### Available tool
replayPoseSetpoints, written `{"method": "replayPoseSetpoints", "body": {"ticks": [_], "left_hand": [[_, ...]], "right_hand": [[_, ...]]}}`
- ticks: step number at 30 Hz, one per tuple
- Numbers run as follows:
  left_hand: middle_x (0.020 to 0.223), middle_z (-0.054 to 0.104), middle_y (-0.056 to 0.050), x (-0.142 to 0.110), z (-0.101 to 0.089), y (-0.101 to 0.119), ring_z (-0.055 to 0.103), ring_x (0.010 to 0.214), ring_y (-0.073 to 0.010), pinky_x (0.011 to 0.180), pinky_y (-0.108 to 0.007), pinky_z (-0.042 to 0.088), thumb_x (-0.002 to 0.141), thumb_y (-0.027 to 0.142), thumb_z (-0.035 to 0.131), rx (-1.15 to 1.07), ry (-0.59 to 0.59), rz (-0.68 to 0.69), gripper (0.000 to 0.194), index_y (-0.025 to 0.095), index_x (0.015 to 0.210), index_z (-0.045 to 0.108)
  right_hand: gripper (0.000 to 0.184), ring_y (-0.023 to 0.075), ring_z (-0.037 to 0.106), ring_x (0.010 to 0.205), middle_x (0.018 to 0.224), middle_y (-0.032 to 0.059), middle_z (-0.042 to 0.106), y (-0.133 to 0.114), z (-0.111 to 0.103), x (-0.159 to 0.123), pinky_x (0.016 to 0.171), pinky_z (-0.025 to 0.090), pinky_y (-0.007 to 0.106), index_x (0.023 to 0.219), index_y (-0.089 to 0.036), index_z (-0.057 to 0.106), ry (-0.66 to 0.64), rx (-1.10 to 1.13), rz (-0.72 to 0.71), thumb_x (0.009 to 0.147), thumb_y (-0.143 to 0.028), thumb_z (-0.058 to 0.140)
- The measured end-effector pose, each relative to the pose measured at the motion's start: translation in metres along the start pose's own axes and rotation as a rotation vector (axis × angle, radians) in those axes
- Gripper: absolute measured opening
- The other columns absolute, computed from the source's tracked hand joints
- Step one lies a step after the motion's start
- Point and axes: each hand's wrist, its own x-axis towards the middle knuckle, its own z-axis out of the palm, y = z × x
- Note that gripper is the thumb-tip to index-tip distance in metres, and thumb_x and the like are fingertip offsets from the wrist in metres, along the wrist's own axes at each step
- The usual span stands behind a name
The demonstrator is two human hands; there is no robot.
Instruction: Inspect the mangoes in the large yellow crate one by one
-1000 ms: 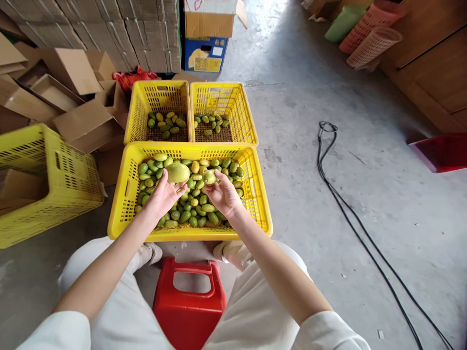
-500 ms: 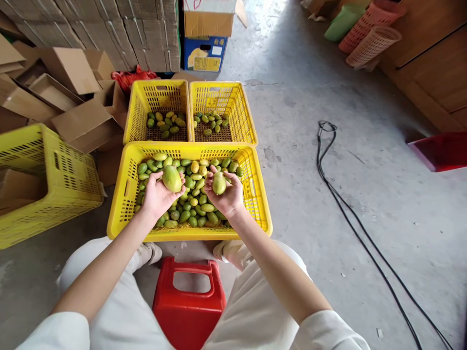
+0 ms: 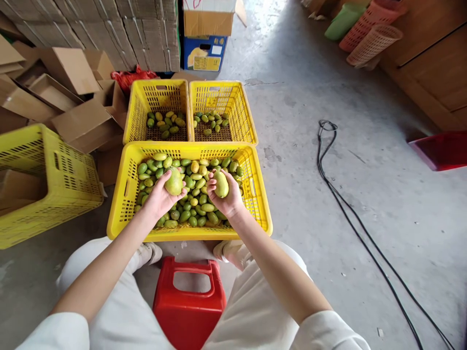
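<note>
My left hand [image 3: 160, 197] is closed around a large yellow-green mango [image 3: 174, 183], with the thumb along its upper left side. In my right hand [image 3: 230, 198] lies a smaller, paler green mango [image 3: 221, 184], its fingers curled along the fruit's left side. Both hands are above the front yellow crate [image 3: 116, 209], which holds many loose green and yellowish mangoes [image 3: 194, 201]. Behind it two more yellow crates stand side by side: the left one [image 3: 136, 107] and the right one [image 3: 245, 114], each with a small heap of similar fruit at the bottom.
A red plastic stool [image 3: 189, 311] stands between my legs. At left are another yellow crate [image 3: 69, 180] and opened cardboard boxes [image 3: 83, 121]. A looped black cable [image 3: 341, 204] runs along the floor at right. Plastic baskets [image 3: 374, 44] stand at the back right.
The mango in my right hand has turned from end-on to lying tilted, and its fingers have shifted around it. The mango in my left hand has rotated slightly and moved a little right.
</note>
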Motion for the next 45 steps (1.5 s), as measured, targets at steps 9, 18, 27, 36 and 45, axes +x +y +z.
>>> {"method": "replayPoseSetpoints", "body": {"ticks": [9, 18, 27, 36, 45], "left_hand": [[0.088, 0.08, -0.01, 0.002, -0.009, 0.001, 0.059, 0.05, -0.0119, 0.038, -0.02, 0.039, 0.105, 0.068, 0.068, 0.096, -0.025, -0.112, 0.049, 0.019, 0.103, 0.073], [0.081, 0.075, -0.004, -0.014, 0.002, 0.008, 0.072, 0.059, -0.0151, 0.042, -0.018, 0.045, 0.084, 0.023, 0.092, 0.257, -0.135, -0.059, 0.027, 0.018, 0.103, 0.073], [0.098, 0.08, -0.005, -0.036, -0.002, 0.024, 0.076, 0.071, -0.0132, 0.067, -0.021, 0.062, 0.076, 0.014, 0.1, 0.333, -0.104, 0.139, 0.044, 0.019, 0.111, 0.074], [0.107, 0.082, -0.005, -0.033, -0.016, 0.015, 0.072, 0.083, -0.0129, 0.074, -0.02, 0.059, 0.076, 0.018, 0.102, 0.09, -0.08, 0.273, 0.06, 0.026, 0.131, 0.08], [0.102, 0.084, -0.009, -0.023, -0.031, 0.024, 0.083, 0.095, -0.0239, 0.081, -0.03, 0.068, 0.076, 0.023, 0.104, 0.065, 0.013, 0.231, 0.038, 0.019, 0.1, 0.075]], "right_hand": [[0.009, 0.0139, 0.062, 0.068, 0.089, 0.0019, 0.072, 0.005, 0.001, -0.002, 0.055, 0.054, 0.023, 0.096, -0.024, 0.064, -0.011, -0.113, -0.053, 0.098, -0.031, 0.069], [0.025, 0.0119, 0.067, 0.074, 0.087, -0.0039, 0.073, 0.001, 0.006, -0.013, 0.063, 0.057, 0.019, 0.098, -0.026, 0.066, -0.064, -0.248, -0.133, 0.081, -0.009, 0.075], [0.015, 0.009, 0.063, 0.062, 0.103, 0.0004, 0.084, -0.02, 0.015, -0.036, 0.045, 0.046, 0.017, 0.106, -0.025, 0.075, -0.137, -0.379, -0.2, 0.095, -0.026, 0.084], [0.021, 0.0148, 0.072, 0.076, 0.09, -0.001, 0.079, -0.024, -0.007, -0.043, 0.064, 0.063, 0.022, 0.098, -0.027, 0.076, -0.097, -0.289, -0.28, 0.086, -0.027, 0.093], [0.04, 0.0153, 0.076, 0.085, 0.102, -0.0012, 0.085, -0.011, -0.027, -0.022, 0.07, 0.063, 0.023, 0.093, -0.027, 0.073, -0.118, -0.29, -0.335, 0.067, -0.022, 0.103]]}}
